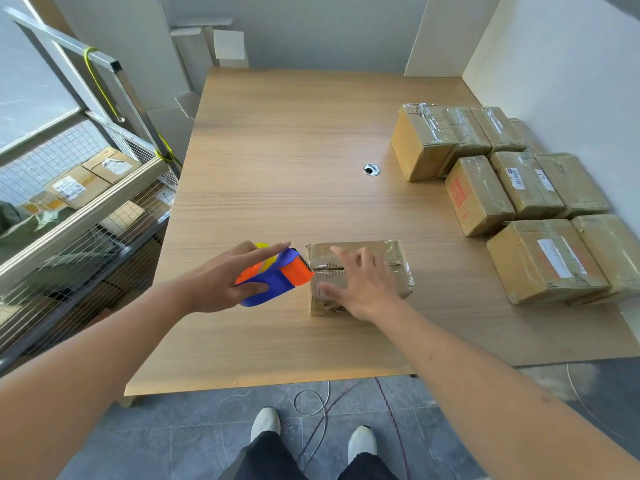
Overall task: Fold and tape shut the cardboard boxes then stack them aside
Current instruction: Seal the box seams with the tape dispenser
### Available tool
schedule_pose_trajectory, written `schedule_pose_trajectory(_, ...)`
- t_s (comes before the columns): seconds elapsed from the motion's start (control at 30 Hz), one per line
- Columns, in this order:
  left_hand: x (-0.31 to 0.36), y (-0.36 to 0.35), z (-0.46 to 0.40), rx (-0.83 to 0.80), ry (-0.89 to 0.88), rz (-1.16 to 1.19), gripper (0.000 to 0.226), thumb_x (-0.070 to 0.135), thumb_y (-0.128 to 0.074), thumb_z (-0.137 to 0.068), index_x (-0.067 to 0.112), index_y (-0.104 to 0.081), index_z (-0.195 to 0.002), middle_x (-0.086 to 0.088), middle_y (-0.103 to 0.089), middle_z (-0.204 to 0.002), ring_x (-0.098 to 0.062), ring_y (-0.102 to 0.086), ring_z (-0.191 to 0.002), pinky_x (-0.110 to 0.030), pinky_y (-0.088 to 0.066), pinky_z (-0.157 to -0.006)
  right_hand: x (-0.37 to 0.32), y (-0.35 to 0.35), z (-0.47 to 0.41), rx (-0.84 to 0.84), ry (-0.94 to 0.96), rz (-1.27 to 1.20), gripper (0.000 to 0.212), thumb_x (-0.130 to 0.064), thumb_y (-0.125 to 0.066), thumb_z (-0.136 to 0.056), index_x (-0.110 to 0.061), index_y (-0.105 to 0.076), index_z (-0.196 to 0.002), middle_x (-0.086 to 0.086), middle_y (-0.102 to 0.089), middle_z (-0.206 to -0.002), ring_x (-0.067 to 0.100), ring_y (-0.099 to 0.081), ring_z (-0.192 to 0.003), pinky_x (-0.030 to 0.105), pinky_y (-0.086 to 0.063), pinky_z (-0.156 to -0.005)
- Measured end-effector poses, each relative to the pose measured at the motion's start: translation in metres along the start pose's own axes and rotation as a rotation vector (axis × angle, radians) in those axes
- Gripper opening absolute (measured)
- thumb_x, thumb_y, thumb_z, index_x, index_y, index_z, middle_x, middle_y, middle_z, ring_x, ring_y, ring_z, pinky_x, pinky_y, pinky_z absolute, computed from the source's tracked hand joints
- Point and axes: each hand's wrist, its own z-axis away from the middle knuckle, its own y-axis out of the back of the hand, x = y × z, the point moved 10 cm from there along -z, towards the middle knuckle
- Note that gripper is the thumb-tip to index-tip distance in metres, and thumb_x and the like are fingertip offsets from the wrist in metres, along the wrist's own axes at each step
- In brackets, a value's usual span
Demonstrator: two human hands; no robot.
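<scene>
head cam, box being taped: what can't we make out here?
- Seam of the box: partly under the right hand.
- Tape roll in the dispenser: behind the left hand.
- Labels on the finished boxes: too small to read.
- Wire cart: cut off by left edge.

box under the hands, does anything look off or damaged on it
The box looks worn: its cardboard is creased and the old tape on top is wrinkled. The centre seam still shows a dark gap where the tape dispenser, held in the left hand, meets its left edge. The right hand presses flat on top. Nothing is spilled.
</scene>
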Motion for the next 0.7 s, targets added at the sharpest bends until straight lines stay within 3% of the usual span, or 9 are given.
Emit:
schedule_pose_trajectory(0.07,0.000,-0.002,-0.004,-0.025,-0.025,-0.009,0.084,0.023,-0.069,-0.098,0.063,-0.020,-0.153,0.012,-0.048,-0.121,-0.015,-0.051,-0.108,-0.046,-0.045,-0.098,-0.011,-0.018,-0.004,-0.002,-0.109,0.039,0.098,-0.089,-0.046,-0.077,-0.041,-0.017,-0.157,0.010,-0.026,-0.149,0.034,-0.028,-0.141,0.053,-0.023,-0.118)
schedule_pose_trajectory(0.17,-0.004,-0.007,-0.011,-0.077,-0.045,-0.023,0.084,0.020,-0.070,-0.097,0.063,-0.023,-0.152,0.009,-0.048,-0.126,-0.017,-0.051,-0.115,-0.047,-0.043,-0.102,-0.015,-0.029,-0.001,0.011,-0.136,0.007,0.098,-0.076,-0.058,-0.078,-0.039,-0.014,-0.158,0.015,-0.015,-0.157,0.040,-0.007,-0.151,0.056,-0.008,-0.123)
schedule_pose_trajectory(0.27,-0.004,-0.013,-0.016,-0.106,-0.058,-0.014,0.084,0.018,-0.071,-0.095,0.063,-0.028,-0.151,0.009,-0.049,-0.127,-0.016,-0.050,-0.117,-0.045,-0.043,-0.103,-0.007,-0.031,0.004,-0.040,0.006,0.042,0.094,-0.059,-0.064,-0.082,-0.044,-0.011,-0.158,0.011,0.001,-0.166,0.036,0.013,-0.155,0.055,0.009,-0.124)
schedule_pose_trajectory(0.4,0.006,-0.023,-0.018,-0.132,-0.101,0.007,0.083,0.015,-0.071,-0.095,0.062,-0.031,-0.150,0.010,-0.048,-0.129,-0.013,-0.050,-0.117,-0.040,-0.043,-0.102,0.009,-0.036,0.015,-0.160,0.260,0.066,0.087,-0.015,-0.061,-0.089,-0.051,-0.017,-0.155,-0.013,0.014,-0.170,0.024,0.019,-0.156,0.047,0.007,-0.127)
schedule_pose_trajectory(0.47,0.013,-0.032,-0.017,-0.156,-0.118,0.006,0.083,0.014,-0.070,-0.095,0.063,-0.031,-0.150,0.011,-0.047,-0.129,-0.012,-0.050,-0.116,-0.037,-0.044,-0.102,0.012,-0.034,0.017,-0.168,0.314,-0.004,0.087,-0.001,-0.056,-0.082,-0.049,-0.031,-0.150,-0.020,0.008,-0.170,0.020,0.015,-0.157,0.046,0.004,-0.127)
schedule_pose_trajectory(0.53,0.019,-0.040,-0.016,-0.171,-0.125,-0.003,0.083,0.014,-0.070,-0.095,0.064,-0.032,-0.149,0.011,-0.046,-0.128,-0.012,-0.050,-0.115,-0.036,-0.044,-0.101,0.009,-0.024,0.015,-0.122,0.291,-0.190,0.069,-0.008,-0.055,-0.081,-0.048,-0.051,-0.137,-0.022,-0.007,-0.169,0.017,0.006,-0.158,0.046,0.002,-0.127)
schedule_pose_trajectory(0.57,0.021,-0.042,-0.015,-0.167,-0.130,-0.004,0.083,0.014,-0.070,-0.095,0.063,-0.032,-0.149,0.011,-0.047,-0.128,-0.012,-0.050,-0.115,-0.036,-0.044,-0.101,0.005,-0.015,0.014,-0.065,0.280,-0.315,0.054,-0.016,-0.055,-0.084,-0.046,-0.060,-0.129,-0.022,-0.021,-0.166,0.016,-0.005,-0.158,0.047,-0.003,-0.127)
schedule_pose_trajectory(0.63,0.027,-0.042,-0.012,-0.145,-0.139,0.003,0.083,0.013,-0.071,-0.094,0.062,-0.033,-0.149,0.012,-0.047,-0.129,-0.012,-0.051,-0.115,-0.035,-0.044,-0.100,-0.003,-0.002,0.016,-0.007,0.283,-0.659,0.032,-0.028,-0.060,-0.094,-0.036,-0.072,-0.122,-0.016,-0.056,-0.147,0.013,-0.043,-0.144,0.047,-0.028,-0.123)
schedule_pose_trajectory(0.7,0.033,-0.040,-0.009,-0.135,-0.141,0.000,0.084,0.012,-0.071,-0.094,0.062,-0.033,-0.150,0.012,-0.047,-0.128,-0.012,-0.051,-0.114,-0.035,-0.044,-0.099,-0.014,-0.003,0.024,-0.132,0.275,-1.000,0.021,-0.024,-0.067,-0.099,-0.025,-0.076,-0.118,-0.003,-0.076,-0.116,0.017,-0.069,-0.115,0.046,-0.050,-0.108)
